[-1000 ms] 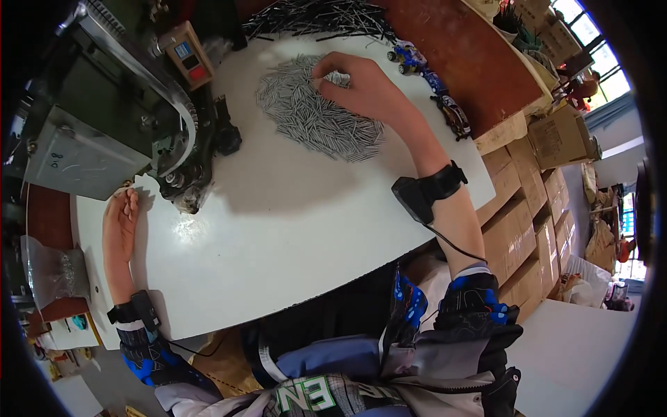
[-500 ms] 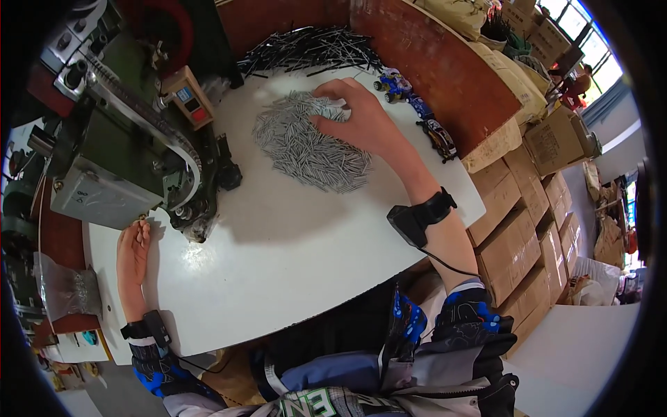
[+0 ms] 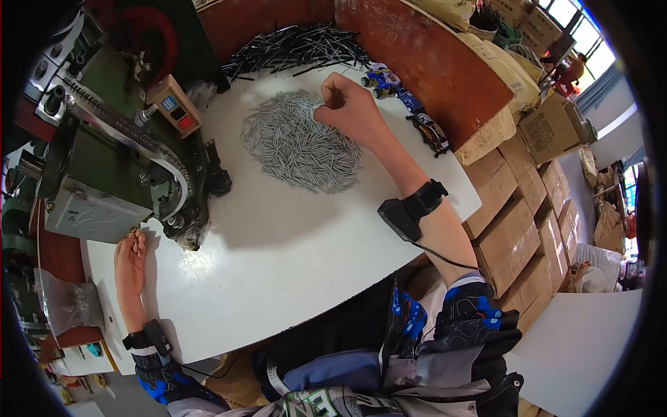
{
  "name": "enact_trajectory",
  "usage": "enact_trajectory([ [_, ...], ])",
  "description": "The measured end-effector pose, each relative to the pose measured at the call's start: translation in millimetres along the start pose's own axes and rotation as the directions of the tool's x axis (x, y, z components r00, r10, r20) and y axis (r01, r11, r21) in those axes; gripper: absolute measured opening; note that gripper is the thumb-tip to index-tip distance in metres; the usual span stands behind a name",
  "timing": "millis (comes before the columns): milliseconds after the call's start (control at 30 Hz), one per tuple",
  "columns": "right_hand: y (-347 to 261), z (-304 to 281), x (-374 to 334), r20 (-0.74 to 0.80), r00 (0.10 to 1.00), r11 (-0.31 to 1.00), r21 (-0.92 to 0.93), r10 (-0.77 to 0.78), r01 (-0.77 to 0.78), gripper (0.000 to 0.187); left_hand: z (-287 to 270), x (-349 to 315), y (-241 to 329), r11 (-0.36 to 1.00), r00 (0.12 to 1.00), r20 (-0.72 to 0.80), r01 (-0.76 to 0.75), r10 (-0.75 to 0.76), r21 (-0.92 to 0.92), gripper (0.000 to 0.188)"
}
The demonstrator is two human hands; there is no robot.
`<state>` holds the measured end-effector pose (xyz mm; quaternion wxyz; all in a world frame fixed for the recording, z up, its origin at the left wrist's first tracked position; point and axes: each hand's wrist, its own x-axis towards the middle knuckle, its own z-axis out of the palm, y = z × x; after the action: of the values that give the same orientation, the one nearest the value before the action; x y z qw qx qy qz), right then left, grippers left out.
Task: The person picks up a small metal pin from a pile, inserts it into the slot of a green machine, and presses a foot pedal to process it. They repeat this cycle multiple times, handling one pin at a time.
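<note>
A broad pile of thin grey metal pins (image 3: 299, 142) lies on the white tabletop (image 3: 278, 271). Over its upper right edge is my right hand (image 3: 351, 108), fingers curled round toward the thumb; whatever is inside the curl is hidden. My left hand (image 3: 130, 264) rests palm up at the table's left side, its fingers bent and their tips at a small brass-coloured piece under the corner of a green machine (image 3: 101, 208). I cannot make out what those fingertips hold, if anything. The machine has a curved metal feed rail (image 3: 132, 128).
Black thin rods (image 3: 299, 48) lie heaped along the back. Toy cars (image 3: 427, 132) stand by the red-brown side board (image 3: 438, 69). A switch box (image 3: 177, 108) sits on the machine, a clear bag (image 3: 69, 299) at far left. Cardboard boxes (image 3: 511, 243) are stacked at right.
The fingers of my right hand have curled in from a wide spread over the pins, and the hand has lifted slightly. My left hand stays by the machine. The whole view has shifted a little.
</note>
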<state>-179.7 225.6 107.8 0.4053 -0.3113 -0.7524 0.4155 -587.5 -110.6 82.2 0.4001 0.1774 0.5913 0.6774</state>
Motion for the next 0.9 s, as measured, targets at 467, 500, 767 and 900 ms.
enact_trajectory([
  [467,45.2,-22.4,13.3,-0.064,0.998,0.998,0.055,-0.027,0.031,0.037,-8.4,4.1,-3.6,1.000,0.999,0.045,-0.006,0.004,0.026,0.028],
  [500,48.3,-23.2,15.1,-0.069,0.997,0.988,0.151,-0.023,0.033,0.036,-8.5,5.5,-2.9,0.999,0.998,0.062,-0.021,0.019,0.035,0.028],
  [767,53.5,-23.5,13.7,-0.094,0.988,0.911,0.405,0.123,-0.075,0.038,-8.5,4.5,-1.5,0.999,0.998,0.056,-0.011,0.009,0.041,0.027],
  [900,48.0,-23.3,12.5,-0.086,0.971,0.876,0.454,0.225,-0.163,0.036,-11.6,4.9,-3.5,0.998,0.999,0.041,-0.013,0.011,0.059,0.034],
])
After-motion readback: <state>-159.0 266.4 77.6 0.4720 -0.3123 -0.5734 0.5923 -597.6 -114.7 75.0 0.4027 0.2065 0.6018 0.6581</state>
